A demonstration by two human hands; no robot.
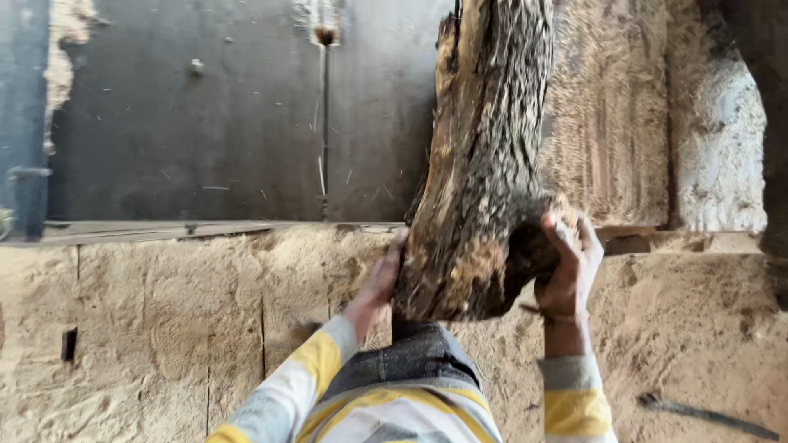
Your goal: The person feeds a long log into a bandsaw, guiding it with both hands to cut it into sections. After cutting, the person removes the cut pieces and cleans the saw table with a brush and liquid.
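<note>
- Rough brown bark-covered log (484,164) lies along the sawdust-covered wooden worktop (164,328), its near end towards the person.
- Left hand (382,279) and right hand (566,262) both grip that near end, fingers closed on it.

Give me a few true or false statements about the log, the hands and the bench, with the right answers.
1. Both hands grip the near end of the log. True: left hand, right hand.
2. The log is smooth and painted. False: it is rough, bare, weathered wood.
3. Sawdust covers the bench. True.
4. The dark metal plate has no slot. False: a narrow slot runs up it.
5. The sleeves are plain black. False: grey and yellow stripes.
</note>
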